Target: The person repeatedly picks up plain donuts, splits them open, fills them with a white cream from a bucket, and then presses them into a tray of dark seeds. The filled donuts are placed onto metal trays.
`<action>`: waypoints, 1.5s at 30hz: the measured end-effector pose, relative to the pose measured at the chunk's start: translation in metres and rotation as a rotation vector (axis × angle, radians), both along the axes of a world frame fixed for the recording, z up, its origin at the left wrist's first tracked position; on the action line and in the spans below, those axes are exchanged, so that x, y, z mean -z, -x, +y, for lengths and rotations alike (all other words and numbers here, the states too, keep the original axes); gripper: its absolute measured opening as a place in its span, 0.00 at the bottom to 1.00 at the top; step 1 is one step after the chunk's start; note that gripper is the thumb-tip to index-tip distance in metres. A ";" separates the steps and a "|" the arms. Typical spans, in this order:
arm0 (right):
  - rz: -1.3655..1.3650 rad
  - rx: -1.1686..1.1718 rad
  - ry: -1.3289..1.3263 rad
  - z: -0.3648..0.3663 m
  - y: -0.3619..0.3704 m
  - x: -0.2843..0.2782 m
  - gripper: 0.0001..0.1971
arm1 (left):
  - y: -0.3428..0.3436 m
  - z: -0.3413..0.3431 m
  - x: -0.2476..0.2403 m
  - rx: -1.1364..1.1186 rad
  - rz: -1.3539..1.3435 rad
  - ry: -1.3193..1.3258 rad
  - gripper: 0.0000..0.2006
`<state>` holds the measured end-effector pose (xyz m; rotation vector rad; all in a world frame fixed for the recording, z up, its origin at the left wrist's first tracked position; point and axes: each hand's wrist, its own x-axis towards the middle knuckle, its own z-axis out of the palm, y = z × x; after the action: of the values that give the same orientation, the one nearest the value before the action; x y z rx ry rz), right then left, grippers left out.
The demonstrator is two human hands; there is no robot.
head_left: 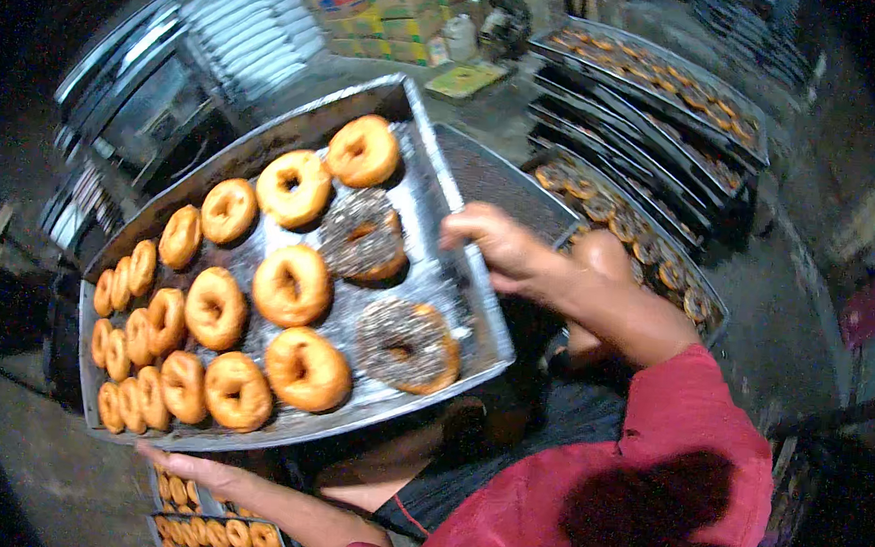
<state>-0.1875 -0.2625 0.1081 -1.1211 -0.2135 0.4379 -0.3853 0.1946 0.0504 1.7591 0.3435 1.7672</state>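
I hold a metal baking tray (pixel 492 312) tilted up in front of me, with several plain golden doughnuts (pixel 292 285) in rows. Toward its right end lie two doughnuts covered with dark and whitish sprinkles, a far sprinkled doughnut (pixel 363 237) and a near sprinkled doughnut (pixel 408 345). My right hand (pixel 490 242) is closed over the tray's right-hand wall, thumb side up. At the near left corner, my left hand (pixel 180 465) bears the tray from below, its fingers partly hidden under the rim.
Beyond my knee, a tray of sprinkled doughnuts (pixel 626 225) lies beside a stack of loaded trays (pixel 660 82). Trays of plain doughnuts (pixel 216 534) sit low by my left forearm. Cardboard cartons (pixel 398 15) stand at the back, near a yellowish flat object (pixel 465 80).
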 end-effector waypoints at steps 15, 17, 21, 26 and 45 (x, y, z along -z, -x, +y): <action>0.037 1.004 0.473 -0.433 0.235 0.148 0.10 | -0.193 -0.388 -0.009 1.385 0.532 0.976 0.11; 0.145 1.221 0.364 -0.441 0.254 0.176 0.22 | -0.224 -0.433 0.012 1.371 0.656 0.963 0.10; 0.116 1.280 0.317 -0.407 0.310 0.196 0.41 | -0.253 -0.462 0.076 1.361 0.893 0.995 0.05; 0.076 1.298 0.306 -0.242 0.345 0.242 0.44 | -0.259 -0.333 0.130 1.222 1.017 1.025 0.06; 0.227 1.144 0.157 -0.134 0.324 0.256 0.40 | -0.299 -0.254 0.185 0.883 1.172 1.367 0.33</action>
<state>-0.5118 -0.3968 -0.1482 -1.1534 0.6599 -0.4501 -0.0861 -0.0595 -0.1343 1.2296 0.7886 -0.3447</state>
